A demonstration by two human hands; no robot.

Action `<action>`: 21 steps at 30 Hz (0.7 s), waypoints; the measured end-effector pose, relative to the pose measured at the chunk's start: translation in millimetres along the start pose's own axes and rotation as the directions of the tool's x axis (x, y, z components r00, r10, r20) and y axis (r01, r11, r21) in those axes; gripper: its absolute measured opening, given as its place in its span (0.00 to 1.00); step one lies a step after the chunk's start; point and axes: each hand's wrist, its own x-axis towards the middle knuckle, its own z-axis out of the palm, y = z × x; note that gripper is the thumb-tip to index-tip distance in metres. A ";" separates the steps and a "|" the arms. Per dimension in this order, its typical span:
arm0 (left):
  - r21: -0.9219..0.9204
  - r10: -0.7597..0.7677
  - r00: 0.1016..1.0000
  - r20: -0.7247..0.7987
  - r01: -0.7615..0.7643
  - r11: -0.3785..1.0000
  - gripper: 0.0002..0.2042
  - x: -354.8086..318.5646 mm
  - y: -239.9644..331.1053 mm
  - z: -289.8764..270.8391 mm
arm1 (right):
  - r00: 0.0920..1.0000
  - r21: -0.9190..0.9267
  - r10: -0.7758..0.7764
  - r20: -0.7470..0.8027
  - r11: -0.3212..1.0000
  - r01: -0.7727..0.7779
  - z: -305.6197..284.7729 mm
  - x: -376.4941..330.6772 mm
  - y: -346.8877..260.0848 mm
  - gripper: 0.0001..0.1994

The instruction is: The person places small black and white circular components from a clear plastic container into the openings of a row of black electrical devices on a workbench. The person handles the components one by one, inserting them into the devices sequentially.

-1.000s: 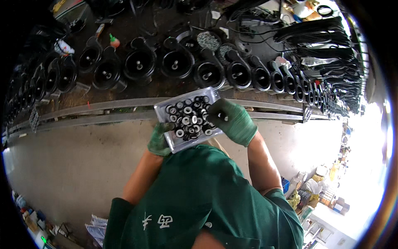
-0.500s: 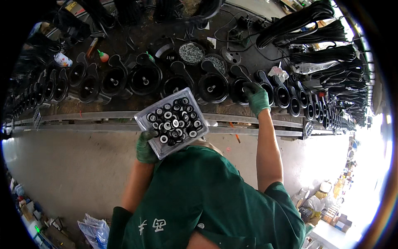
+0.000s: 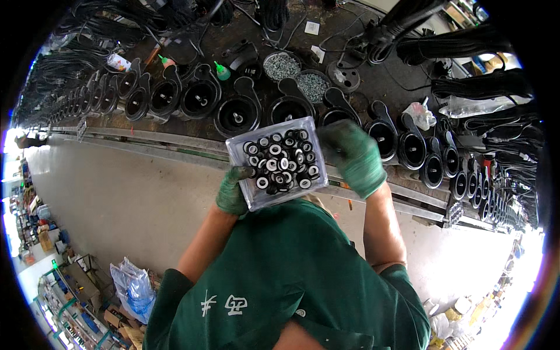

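Left grip: clamped on one clear tray (image 3: 320, 168), the gloved left hand (image 3: 231, 195) at its left edge with the thumb over the rim.
Right grip: the gloved right hand (image 3: 354, 156) is blurred; whether its fingers are together or apart, or hold anything, I cannot tell.
Tray place: one, tilted, in front of the green shirt (image 3: 274, 256), at the near edge of the workbench (image 3: 382, 79).
Tray contents: black-and-white rings (image 3: 280, 164), several dozen, heaped too closely for an exact count.
Black cups: a long row with curved handles, too small at both ends to count; two, one left (image 3: 237, 116) and one right (image 3: 291, 109), stand just beyond the tray's far edge.
Nearest the right hand: one cup partly behind it (image 3: 338, 116).
Bowls of small metal parts: two, side by side, one left (image 3: 282, 66) and one right (image 3: 313, 86).
Squeeze bottles: two, one pinkish (image 3: 167, 62), one green (image 3: 222, 72).
Holed disc: one (image 3: 344, 77), beside the bowls.
Paper squares: two, one farther (image 3: 312, 27), one nearer (image 3: 318, 53).
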 end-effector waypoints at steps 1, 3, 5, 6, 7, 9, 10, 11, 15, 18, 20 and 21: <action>-0.005 0.005 1.000 0.016 -0.005 1.000 0.39 3.1 -7.5 4.4 | 0.987 -0.011 -0.118 0.107 0.993 0.119 -2.1 1.0 -10.8 0.15; -0.003 0.000 1.000 0.007 0.000 1.000 0.38 7.0 -21.8 9.9 | 0.942 -0.096 -0.229 0.246 0.961 0.259 -4.7 1.8 -20.7 0.16; 0.017 0.009 1.000 -0.001 -0.009 1.000 0.38 8.7 -33.4 18.5 | 0.905 -0.136 -0.231 0.358 0.946 0.295 -8.3 -3.2 -12.4 0.16; 0.037 0.017 1.000 -0.003 -0.017 0.999 0.38 9.1 -37.9 23.5 | 0.898 -0.149 -0.227 0.378 0.942 0.301 -11.7 -6.1 -9.6 0.16; 0.056 0.026 1.000 -0.004 -0.026 0.998 0.38 9.9 -42.3 28.5 | 0.890 -0.163 -0.224 0.398 0.937 0.309 -14.5 -8.0 -6.4 0.15; 0.054 0.048 0.999 -0.010 -0.048 0.997 0.39 10.9 -51.1 37.1 | 0.896 -0.168 -0.215 0.388 0.940 0.298 -18.9 -12.5 -0.9 0.17; 0.034 0.052 0.999 0.010 -0.053 0.998 0.39 12.1 -55.8 38.7 | 0.899 -0.160 -0.192 0.394 0.949 0.272 -22.5 -15.9 0.7 0.17; 0.013 0.056 0.998 0.030 -0.056 0.998 0.39 13.3 -60.1 39.8 | 0.901 -0.152 -0.168 0.399 0.957 0.245 -25.8 -19.3 2.2 0.16; 0.022 0.040 0.998 0.055 -0.041 0.999 0.40 18.2 -70.7 41.0 | 0.913 -0.131 -0.239 0.331 0.946 0.295 -29.5 -32.1 12.7 0.16; 0.014 0.041 0.997 0.071 -0.042 0.999 0.41 19.4 -75.9 42.6 | 0.921 -0.094 -0.216 0.324 0.962 0.258 -29.1 -35.9 12.6 0.15; 0.019 0.025 0.997 0.070 -0.026 0.999 0.41 20.0 -76.1 45.9 | 0.932 -0.069 -0.183 0.314 0.974 0.215 -30.5 -39.4 14.5 0.15; 0.021 0.017 0.997 0.069 -0.018 1.000 0.41 20.4 -76.2 47.3 | 0.936 -0.056 -0.167 0.309 0.980 0.193 -31.0 -40.8 15.8 0.15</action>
